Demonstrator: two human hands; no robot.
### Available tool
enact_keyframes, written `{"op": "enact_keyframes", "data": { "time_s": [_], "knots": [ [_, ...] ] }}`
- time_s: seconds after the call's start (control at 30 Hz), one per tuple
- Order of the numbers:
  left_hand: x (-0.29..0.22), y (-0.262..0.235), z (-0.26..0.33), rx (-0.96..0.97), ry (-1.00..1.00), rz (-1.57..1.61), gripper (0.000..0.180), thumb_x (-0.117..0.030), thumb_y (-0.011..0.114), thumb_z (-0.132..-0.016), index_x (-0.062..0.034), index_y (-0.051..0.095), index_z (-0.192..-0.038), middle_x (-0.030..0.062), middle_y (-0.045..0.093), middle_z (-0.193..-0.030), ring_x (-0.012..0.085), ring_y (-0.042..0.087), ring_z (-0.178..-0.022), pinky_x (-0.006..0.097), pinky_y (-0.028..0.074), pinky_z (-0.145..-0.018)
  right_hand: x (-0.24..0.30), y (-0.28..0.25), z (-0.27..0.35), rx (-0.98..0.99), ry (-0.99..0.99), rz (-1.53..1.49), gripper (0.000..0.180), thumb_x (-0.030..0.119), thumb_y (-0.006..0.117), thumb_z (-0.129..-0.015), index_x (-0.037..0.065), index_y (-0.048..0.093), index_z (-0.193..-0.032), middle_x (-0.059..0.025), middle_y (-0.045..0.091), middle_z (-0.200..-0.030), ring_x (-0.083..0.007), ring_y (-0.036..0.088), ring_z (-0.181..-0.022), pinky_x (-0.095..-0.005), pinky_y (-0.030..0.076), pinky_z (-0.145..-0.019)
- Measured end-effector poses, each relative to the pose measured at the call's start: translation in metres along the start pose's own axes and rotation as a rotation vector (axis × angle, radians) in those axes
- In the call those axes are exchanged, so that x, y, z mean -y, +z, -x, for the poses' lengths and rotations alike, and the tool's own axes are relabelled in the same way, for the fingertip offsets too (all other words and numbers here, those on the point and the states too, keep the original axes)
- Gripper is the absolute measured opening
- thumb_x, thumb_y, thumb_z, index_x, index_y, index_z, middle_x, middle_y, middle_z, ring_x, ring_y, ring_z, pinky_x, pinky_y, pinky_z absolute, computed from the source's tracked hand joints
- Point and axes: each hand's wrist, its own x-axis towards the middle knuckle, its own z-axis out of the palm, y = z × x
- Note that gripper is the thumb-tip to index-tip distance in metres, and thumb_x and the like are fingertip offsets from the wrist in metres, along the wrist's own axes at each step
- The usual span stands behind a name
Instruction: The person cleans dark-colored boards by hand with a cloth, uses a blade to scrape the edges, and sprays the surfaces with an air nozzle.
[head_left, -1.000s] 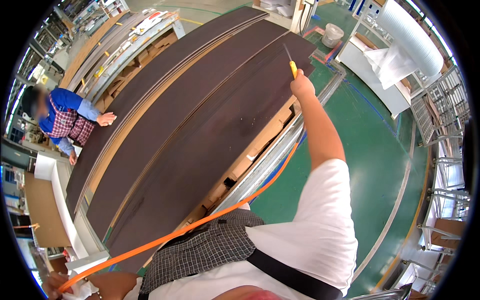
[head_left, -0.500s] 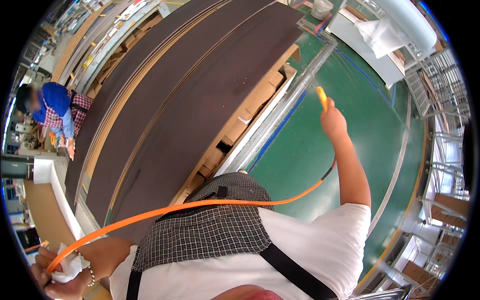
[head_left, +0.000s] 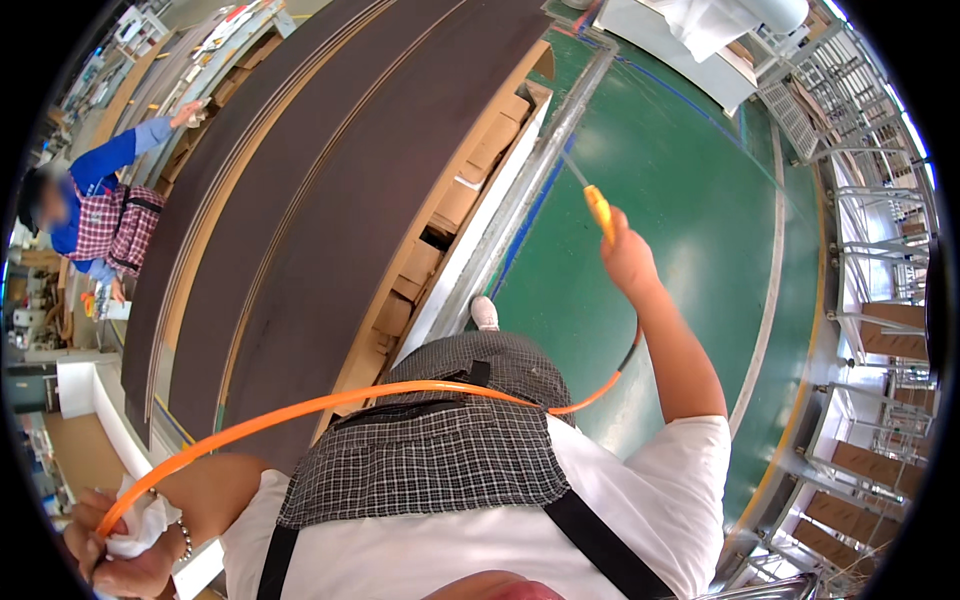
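My right hand (head_left: 630, 262) is stretched forward over the green floor and closed round the yellow handle of an air blow gun (head_left: 599, 210). Its thin nozzle points ahead and to the left. An orange air hose (head_left: 310, 404) runs back from beneath that hand, passes across my checked apron (head_left: 430, 465) and reaches my left hand (head_left: 135, 573) at the lower left. Those fingers are wrapped round the hose, with a crumpled white cloth or tissue (head_left: 150, 528) in the same grip. To the left of the blow gun lie long dark brown panels (head_left: 370, 190), apart from both hands.
Cardboard pieces (head_left: 475, 180) fill the space under the nearest panel's edge. Beyond the panels on the left, a co-worker in blue and checked clothing (head_left: 95, 215) stands by a cluttered bench (head_left: 215, 65). Metal racks (head_left: 880, 250) line the right side; a white cabinet (head_left: 670, 45) stands ahead.
The blow gun has swung so its nozzle shows against the floor. My view has shifted, bringing my white shoe into sight. The co-worker has raised an arm toward the bench.
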Motion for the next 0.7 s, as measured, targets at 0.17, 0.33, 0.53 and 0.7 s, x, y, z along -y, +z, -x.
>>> {"op": "enact_keyframes", "data": {
  "time_s": [0.17,0.33,0.53,0.7],
  "knots": [
    [0.016,-0.068,0.019,0.073,-0.169,0.122,0.022,-0.018,0.048,-0.099,-0.0043,0.05,-0.081,0.0027,0.037,-0.066,0.0144,0.039,-0.054,0.027,0.032,-0.051,-0.002,-0.007,0.059,0.131,0.142,-0.533,0.056,0.012,0.056,-0.088,0.012,0.036,-0.141,-0.0178,0.066,-0.088,-0.0269,0.064,-0.059,-0.0387,0.053,-0.054],
    [-0.018,-0.066,-0.012,-0.031,-0.249,0.133,0.038,-0.036,0.045,-0.1,-0.0071,0.048,-0.076,0.0022,0.042,-0.067,0.0117,0.041,-0.049,0.023,0.031,-0.042,-0.025,0.064,0.084,0.269,0.267,-0.736,0.057,0.013,0.058,-0.088,0.012,0.038,-0.14,-0.0115,0.065,-0.084,-0.0172,0.058,-0.052,-0.0308,0.047,-0.046],
    [-0.05,-0.071,-0.049,-0.159,-0.285,0.35,0.036,-0.034,0.048,-0.099,-0.0035,0.051,-0.079,0.0051,0.049,-0.068,0.013,0.046,-0.05,0.022,0.039,-0.041,-0.029,0.126,0.029,0.139,0.274,-0.802,0.022,0.019,0.056,-0.094,0.006,0.048,-0.11,-0.0039,0.059,-0.068,-0.0131,0.05,-0.044,-0.0287,0.04,-0.039],
    [-0.101,-0.05,-0.077,0.038,-0.136,0.202,0.038,-0.032,0.046,-0.099,-0.0015,0.05,-0.076,0.0053,0.047,-0.062,0.0135,0.044,-0.045,0.024,0.037,-0.037,-0.054,0.137,-0.017,0.065,0.245,-0.785,0.021,0.022,0.057,-0.094,0.005,0.049,-0.103,-0.0047,0.058,-0.065,-0.0153,0.052,-0.044,-0.0309,0.042,-0.04]
  ]
}}
